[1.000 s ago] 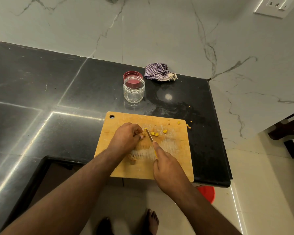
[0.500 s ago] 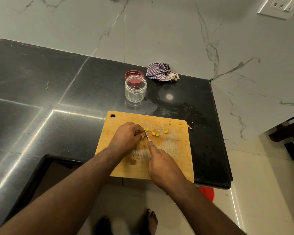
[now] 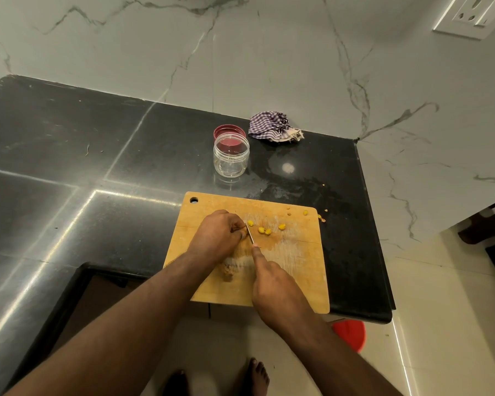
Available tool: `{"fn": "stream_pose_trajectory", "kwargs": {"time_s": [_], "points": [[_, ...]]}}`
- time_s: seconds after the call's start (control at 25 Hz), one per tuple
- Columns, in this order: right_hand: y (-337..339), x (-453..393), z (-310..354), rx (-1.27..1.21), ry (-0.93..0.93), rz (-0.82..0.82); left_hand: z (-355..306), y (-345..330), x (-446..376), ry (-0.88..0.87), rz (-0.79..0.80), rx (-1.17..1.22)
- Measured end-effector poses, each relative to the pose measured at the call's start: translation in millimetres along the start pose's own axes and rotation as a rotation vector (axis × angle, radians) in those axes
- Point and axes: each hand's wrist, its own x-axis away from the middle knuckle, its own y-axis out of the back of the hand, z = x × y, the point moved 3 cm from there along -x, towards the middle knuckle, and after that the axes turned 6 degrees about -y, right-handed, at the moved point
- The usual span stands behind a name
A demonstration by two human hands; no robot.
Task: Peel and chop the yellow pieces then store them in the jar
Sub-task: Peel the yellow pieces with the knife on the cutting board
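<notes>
Jar (image 3: pixel 231 155) stands behind cutting board (image 3: pixel 297 270), lid (image 3: pixel 229 131) behind jar.

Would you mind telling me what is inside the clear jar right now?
The clear jar looks empty: no yellow pieces show through its wall; they lie on the cutting board. The red lid behind it shows pink through the glass, partly covered.

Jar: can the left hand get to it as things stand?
Probably yes, once freed. The jar stands open on the counter beyond the board, nothing between it and the left hand. But that hand now holds a piece against the knife, so it must let go first.
</notes>
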Motion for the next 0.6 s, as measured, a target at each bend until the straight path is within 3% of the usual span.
{"fn": "stream_pose_trajectory", "kwargs": {"time_s": [0.6], "points": [[-3,0,5,-0.005,-0.049,-0.001,1,-1,2,-0.013,-0.005,0.028]]}}
